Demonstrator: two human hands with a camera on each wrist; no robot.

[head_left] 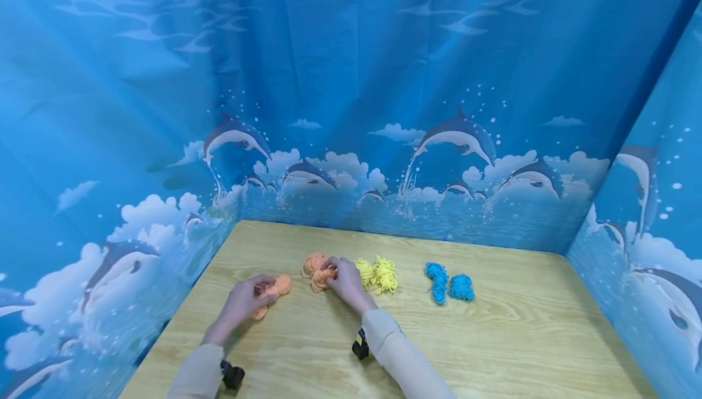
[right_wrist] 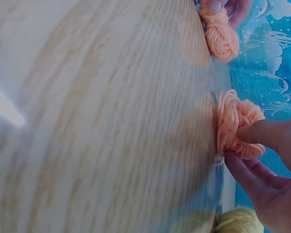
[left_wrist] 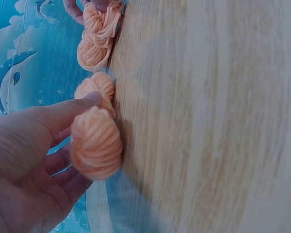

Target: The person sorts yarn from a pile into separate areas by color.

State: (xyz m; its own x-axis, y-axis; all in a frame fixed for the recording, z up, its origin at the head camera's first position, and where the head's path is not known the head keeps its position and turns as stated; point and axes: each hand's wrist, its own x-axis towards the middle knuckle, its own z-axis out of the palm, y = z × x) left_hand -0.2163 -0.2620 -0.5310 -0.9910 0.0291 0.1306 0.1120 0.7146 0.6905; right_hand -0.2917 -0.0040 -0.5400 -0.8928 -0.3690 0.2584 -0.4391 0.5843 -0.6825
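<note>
On the left of the table, my left hand (head_left: pixel 241 303) grips a peach yarn skein (head_left: pixel 281 285), narrowed at its middle. In the left wrist view the thumb lies over the skein (left_wrist: pixel 96 148) and the fingers curl beneath it. A second peach yarn bundle (head_left: pixel 315 261), looser and with loops showing, lies farther right. My right hand (head_left: pixel 348 280) pinches its near end between thumb and fingers, as the right wrist view shows on the looped yarn (right_wrist: pixel 233 121). Just right of that hand are two yellow yarn bundles, one wound (head_left: pixel 363 270) and one frayed (head_left: pixel 386 275).
Farther right lie two blue yarn bundles, one long (head_left: pixel 437 283) and one rounder (head_left: pixel 461 287). All the yarn is on a light wooden table (head_left: pixel 493 338). A blue dolphin-print curtain (head_left: pixel 351 112) hangs along the table's back and sides.
</note>
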